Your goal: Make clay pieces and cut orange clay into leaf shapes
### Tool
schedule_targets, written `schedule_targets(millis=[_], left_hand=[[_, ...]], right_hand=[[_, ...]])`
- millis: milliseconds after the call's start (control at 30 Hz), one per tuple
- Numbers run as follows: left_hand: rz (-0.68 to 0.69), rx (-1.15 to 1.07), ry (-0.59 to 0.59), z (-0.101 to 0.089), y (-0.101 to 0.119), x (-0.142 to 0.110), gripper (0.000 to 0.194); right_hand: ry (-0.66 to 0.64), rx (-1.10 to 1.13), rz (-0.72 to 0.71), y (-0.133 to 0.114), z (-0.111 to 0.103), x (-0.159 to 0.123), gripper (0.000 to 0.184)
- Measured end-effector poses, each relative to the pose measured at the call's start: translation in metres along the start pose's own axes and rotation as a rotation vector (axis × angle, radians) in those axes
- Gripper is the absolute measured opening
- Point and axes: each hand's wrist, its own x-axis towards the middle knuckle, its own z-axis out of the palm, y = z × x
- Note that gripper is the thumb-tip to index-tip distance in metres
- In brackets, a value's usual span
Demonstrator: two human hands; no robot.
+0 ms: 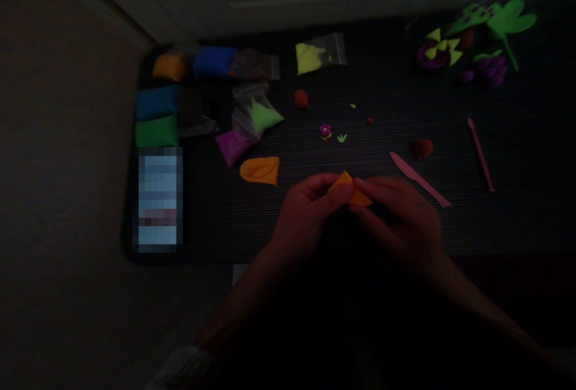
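Both my left hand [310, 207] and my right hand [398, 210] pinch a flat piece of orange modelling clay [359, 196] over the near part of the dark table. Its corner points up between my thumbs, and fingers hide the rest of it. To the left lies another flat orange clay piece [261, 171], rounded at one end and cut straight at the other. A pink modelling knife [418, 178] lies just beyond my right hand, with a brown-red clay lump [422, 149] above it. A small purple clay flower [324, 131] and a tiny green leaf piece [342, 138] rest ahead of my hands.
Bags of coloured clay, including a blue one [216, 61], a light green one [264, 115] and a yellow one [310, 58], lie at the left and back. A lit phone [157, 201] is at the left edge. Finished-looking clay shapes [490, 70] and a pink stick tool [481, 155] are right.
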Motion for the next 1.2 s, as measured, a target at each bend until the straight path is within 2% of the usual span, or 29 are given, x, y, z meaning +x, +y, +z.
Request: schedule_targets(millis=[133,300,400,833,1200], left_hand=[[-0.022,0.002,-0.010,0.0008,0.0020,-0.0004,0.005],[-0.055,0.078,0.008,0.0010,0.0043,-0.0015,0.007],[-0.031,0.100,0.006,-0.0005,0.0030,-0.0022,0.008],[-0.004,0.046,0.013,0.0009,0.0014,-0.0008,0.008],[-0.036,-0.028,0.017,0.0021,0.0030,0.0006,0.005]], right_hand=[[-0.013,0.020,0.011,0.0001,0.0005,-0.0009,0.032],[-0.028,0.030,0.014,0.0003,-0.0003,-0.0014,0.044],[-0.049,0.047,0.007,0.0003,-0.0004,-0.0004,0.041],[-0.060,0.008,-0.002,0.0017,-0.0013,-0.0027,0.046],[-0.008,-0.010,-0.023,0.0024,0.0010,-0.0032,0.047]])
